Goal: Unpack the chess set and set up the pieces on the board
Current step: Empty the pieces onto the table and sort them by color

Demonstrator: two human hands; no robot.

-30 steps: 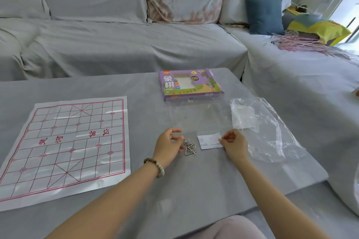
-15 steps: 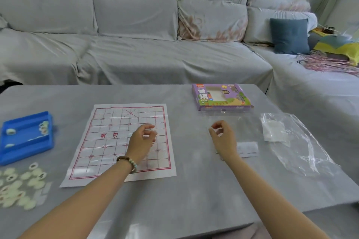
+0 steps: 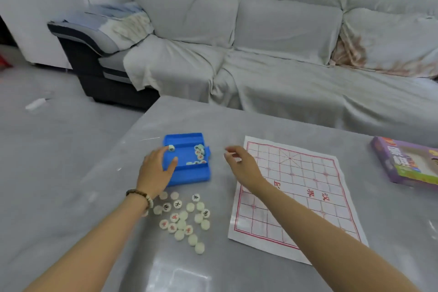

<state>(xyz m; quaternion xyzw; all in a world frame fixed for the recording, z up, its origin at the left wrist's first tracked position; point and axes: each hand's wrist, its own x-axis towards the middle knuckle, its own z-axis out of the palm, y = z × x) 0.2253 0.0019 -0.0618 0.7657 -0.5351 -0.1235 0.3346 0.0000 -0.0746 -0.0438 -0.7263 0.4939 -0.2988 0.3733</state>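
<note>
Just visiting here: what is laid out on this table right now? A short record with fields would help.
Board: paper chess board flat on the grey table, nothing set on it.
Case: blue case, open, left of the board, a few pieces inside.
Loose pieces: heaped on the table, nearer the person than the case.
Left hand: over the case's left side, fingers spread; contact unclear.
Right hand: between case and board, loosely curled, holding nothing.
Box: purple box at the right edge.

Blue tray (image 3: 189, 173), cream pieces (image 3: 184, 220) marked red or black, red-gridded white board (image 3: 296, 197).
</note>
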